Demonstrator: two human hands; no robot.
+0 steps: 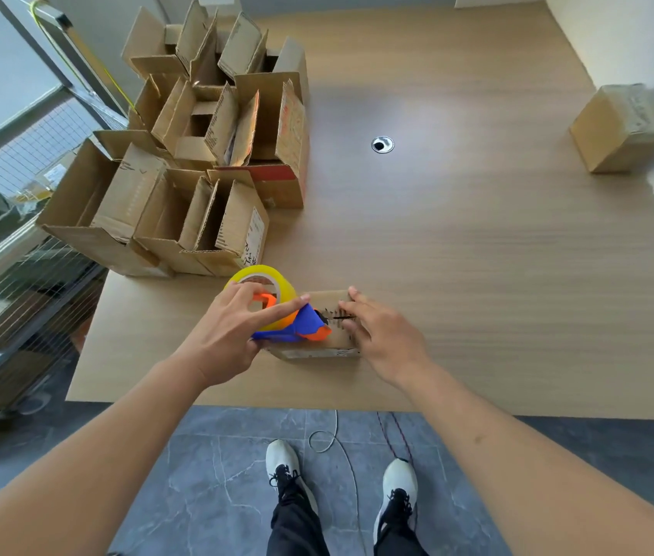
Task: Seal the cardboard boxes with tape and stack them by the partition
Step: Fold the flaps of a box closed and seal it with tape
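Brown cardboard box (327, 333) closed, left hand (233, 335) gripping tape dispenser (277, 315), right hand (387, 337) fingers flat on it.

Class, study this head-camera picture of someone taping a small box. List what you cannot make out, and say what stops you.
Head view only:
- Top seam of the small box: mostly covered by the tape dispenser, left hand and right hand.
- Label on the box's front: too small.
- Insides of the open boxes: hidden by flaps.
- Far box: blurred; tape unclear.
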